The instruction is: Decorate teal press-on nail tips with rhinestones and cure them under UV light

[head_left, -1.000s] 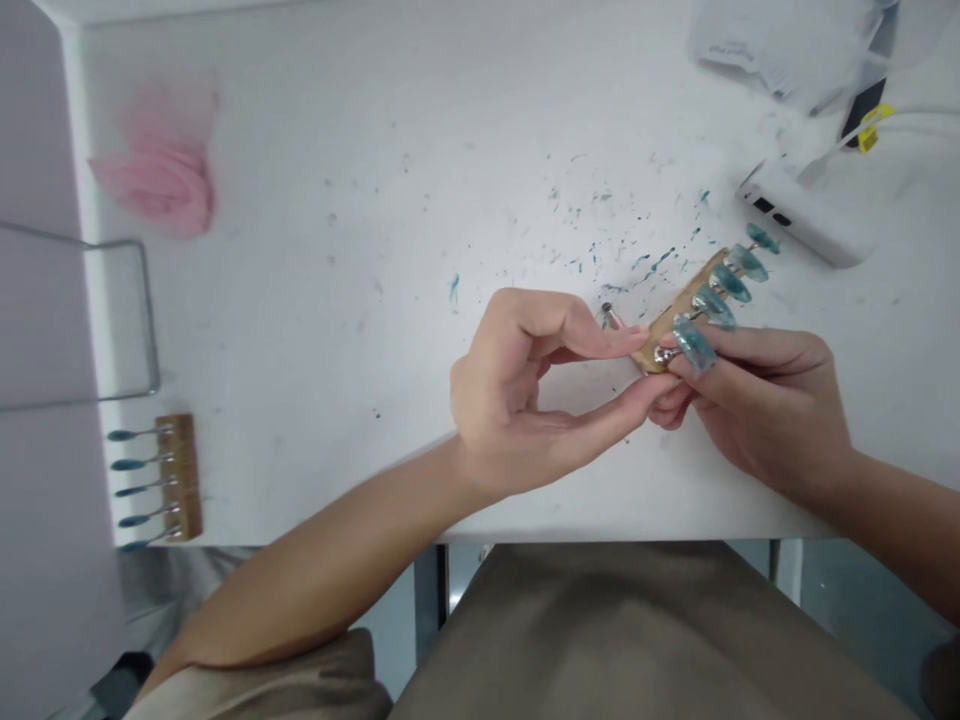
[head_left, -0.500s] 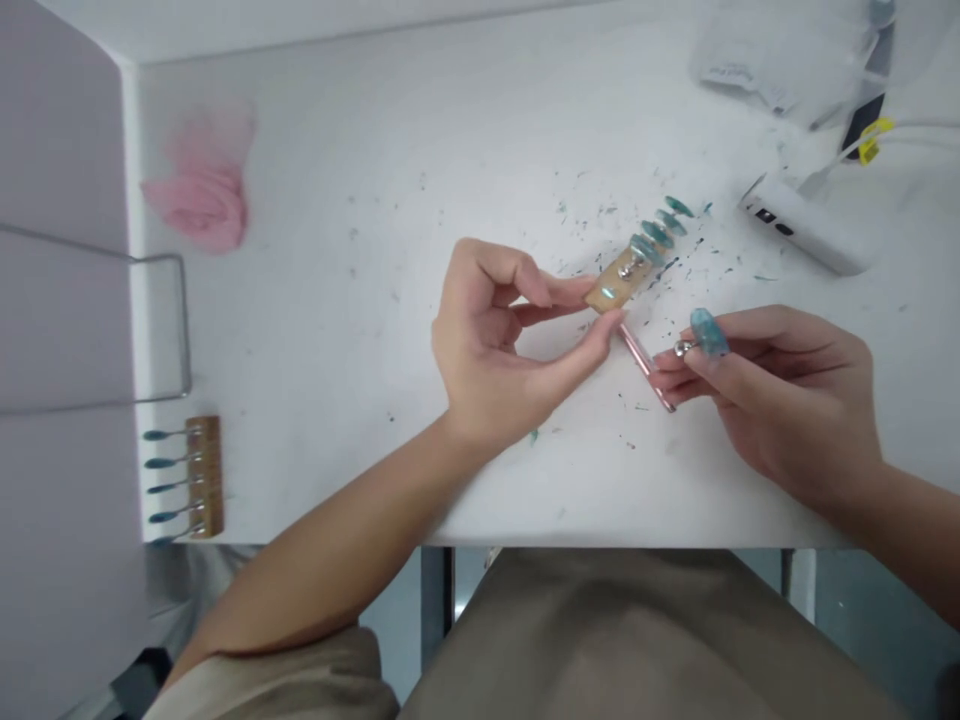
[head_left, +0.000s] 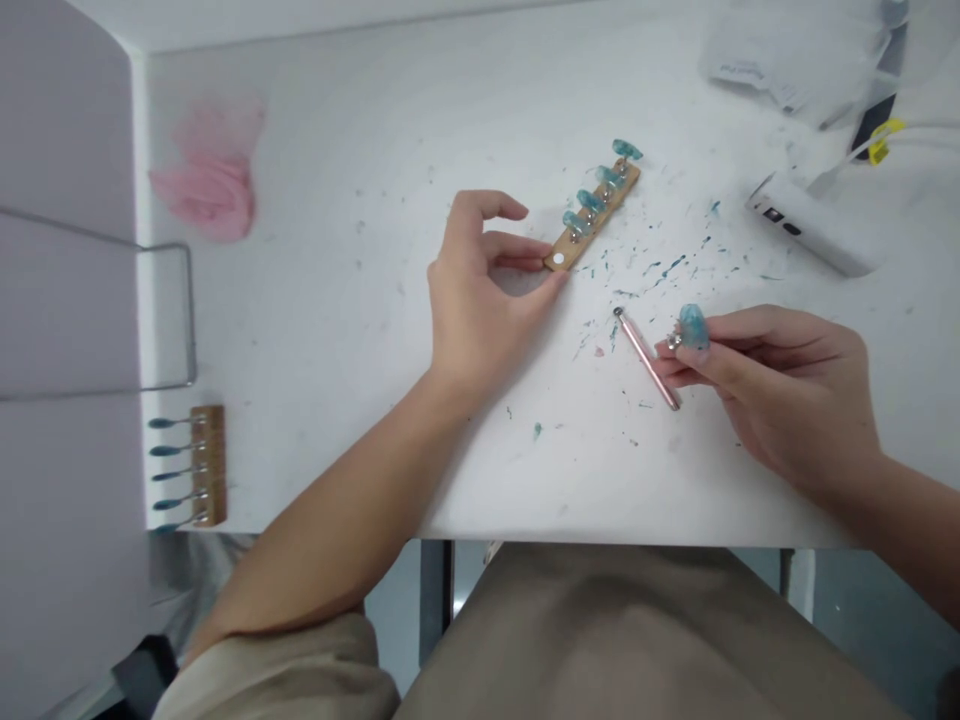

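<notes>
My left hand (head_left: 480, 285) pinches the near end of a wooden holder strip (head_left: 592, 218) that lies on the white table (head_left: 360, 330). Several teal nail tips stand on metal pegs along the strip. My right hand (head_left: 780, 385) is closed on one teal nail tip with its metal peg (head_left: 688, 330), held between thumb and fingers. The same hand also grips a thin pink metal tool (head_left: 646, 358), whose tip points up and left over the table.
A second wooden holder with several teal tips (head_left: 191, 467) sits at the table's left edge beside a wire frame (head_left: 161, 310). A pink cloth (head_left: 210, 180) lies at the back left. A white box with a cable (head_left: 806, 222) and plastic bags (head_left: 787, 55) are at the back right. Teal flecks dot the tabletop.
My right hand pulled one teal tip off the strip and drew back. My left hand carried the strip away from me and set it down on the table.
</notes>
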Tool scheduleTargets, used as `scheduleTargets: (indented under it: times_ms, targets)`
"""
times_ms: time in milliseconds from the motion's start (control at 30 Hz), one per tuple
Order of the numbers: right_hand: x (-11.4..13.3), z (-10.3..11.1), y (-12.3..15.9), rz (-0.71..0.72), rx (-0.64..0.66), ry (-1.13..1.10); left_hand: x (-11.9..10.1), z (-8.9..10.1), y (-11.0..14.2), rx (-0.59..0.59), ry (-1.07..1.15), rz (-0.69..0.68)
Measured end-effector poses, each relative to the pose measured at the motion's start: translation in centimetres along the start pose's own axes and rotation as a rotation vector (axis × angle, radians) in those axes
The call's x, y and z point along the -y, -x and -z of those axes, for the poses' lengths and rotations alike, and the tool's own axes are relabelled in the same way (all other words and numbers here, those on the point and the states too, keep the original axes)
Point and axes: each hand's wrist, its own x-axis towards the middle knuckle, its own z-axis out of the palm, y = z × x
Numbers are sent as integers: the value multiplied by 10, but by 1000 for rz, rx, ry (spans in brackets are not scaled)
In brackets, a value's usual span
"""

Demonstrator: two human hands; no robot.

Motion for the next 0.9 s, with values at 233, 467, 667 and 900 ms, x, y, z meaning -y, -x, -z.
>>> scheduleTargets:
  times_ms: [233, 467, 667, 900]
  targets:
    - [1, 1, 0, 1, -8, -6, -18, 2, 6, -148, -124, -349]
    - [2, 1, 1, -21, -2, 11, -23, 7, 21, 6, -146, -456]
    - [4, 1, 1, -22, 45, -14, -37, 1, 33, 226, 202, -264]
    - [3, 5, -2, 14, 205, 6, -57, -9, 50, 498, 498, 54]
